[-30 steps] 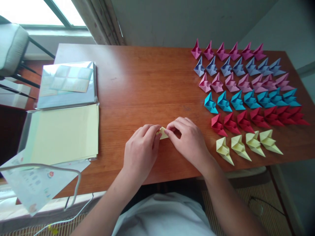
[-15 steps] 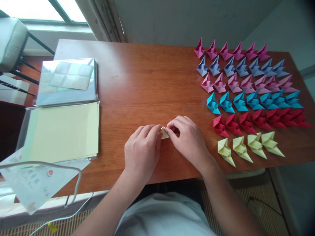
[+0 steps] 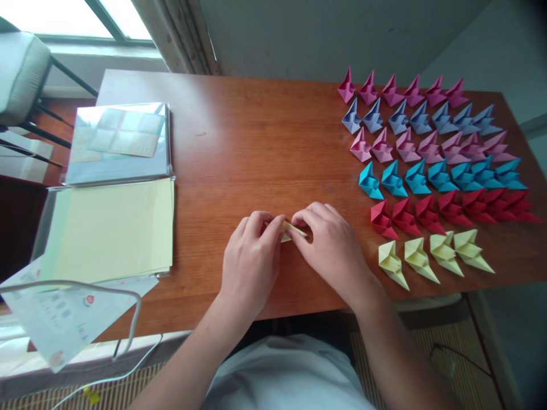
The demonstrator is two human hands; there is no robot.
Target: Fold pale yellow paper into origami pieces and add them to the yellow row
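Note:
Between my two hands, low over the front middle of the wooden table, is a small folded piece of pale yellow paper (image 3: pixel 294 229). My left hand (image 3: pixel 252 256) pinches its left end between thumb and fingers. On the other side my right hand (image 3: pixel 327 245) has thumb and index finger closed on the paper. Much of the paper is hidden behind my fingers; a narrow pointed part shows. To the right stands a short row of finished yellow origami pieces (image 3: pixel 421 261), folded with pointed tips.
Rows of origami in red (image 3: pixel 425 213), turquoise (image 3: pixel 416 176), pink (image 3: pixel 408 145), lilac (image 3: pixel 397 118) and magenta (image 3: pixel 391 90) fill the table's right side. At the left lie a stack of yellow paper (image 3: pixel 106 233), a clear packet (image 3: pixel 123 145), a printed sheet (image 3: pixel 64 319) and a bent grey tube (image 3: pixel 135 319).
My left hand has shifted slightly right and its fingers have re-gripped. The yellow paper is turned, showing a longer narrow point toward my right hand. The origami rows are unchanged.

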